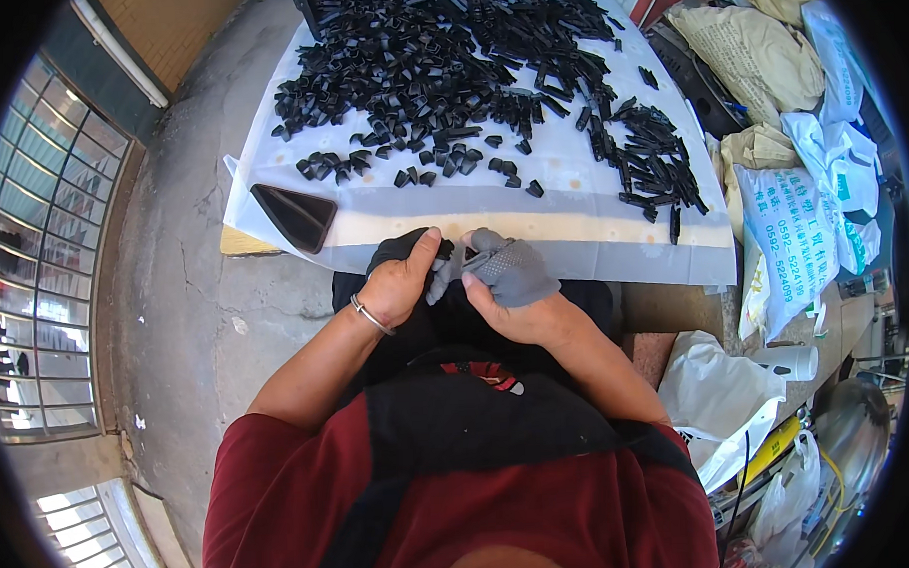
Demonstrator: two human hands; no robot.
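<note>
My left hand, bare with a metal bangle on the wrist, pinches the cuff of a grey and black work glove. My right hand is partly inside that glove, with the heel and wrist still showing. Both hands meet at the near edge of a table covered by a white sheet. Several small black plastic parts lie heaped and scattered over the sheet beyond the hands. A smaller cluster of long black pieces lies at the right of the sheet.
A dark phone lies on the sheet's left corner. White and tan sacks pile up on the right, with a white plastic bag below them. Bare concrete floor and a barred window are on the left.
</note>
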